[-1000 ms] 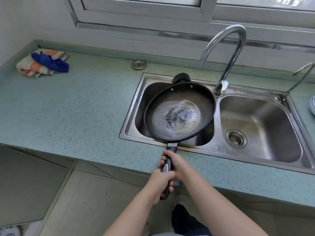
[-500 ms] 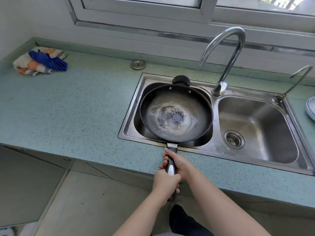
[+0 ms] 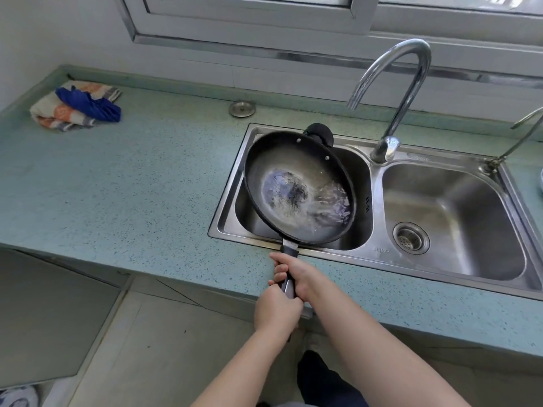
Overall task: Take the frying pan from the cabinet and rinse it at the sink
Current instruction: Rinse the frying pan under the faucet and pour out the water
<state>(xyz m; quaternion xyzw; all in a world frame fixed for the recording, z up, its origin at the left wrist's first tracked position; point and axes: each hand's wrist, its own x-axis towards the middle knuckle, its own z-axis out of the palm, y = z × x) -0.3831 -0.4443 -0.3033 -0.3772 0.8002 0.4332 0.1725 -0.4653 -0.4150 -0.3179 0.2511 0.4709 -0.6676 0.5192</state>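
The black frying pan [image 3: 282, 160] hangs over the left basin of the steel double sink [image 3: 379, 251], tilted down to the right. Water pools and sloshes against its lower right wall. Its long dark handle [image 3: 289, 249] points back toward me over the counter edge. My right hand [image 3: 295, 273] grips the handle nearer the pan, and my left hand [image 3: 276, 311] grips it just behind, at the handle's end. The curved chrome faucet [image 3: 396, 83] rises behind the sink divider, its spout above the pan's far right; no water stream shows.
A teal speckled counter [image 3: 132, 186] surrounds the sink. A folded cloth with a blue rag [image 3: 76, 105] lies at the far left, and a metal sink strainer plug [image 3: 241, 109] rests by the back wall. A thin second tap [image 3: 523, 133] stands at the right. Floor tiles lie below.
The pan has tipped to the right and the water in it has run from the centre to the right side. Both hands keep their hold on the handle.
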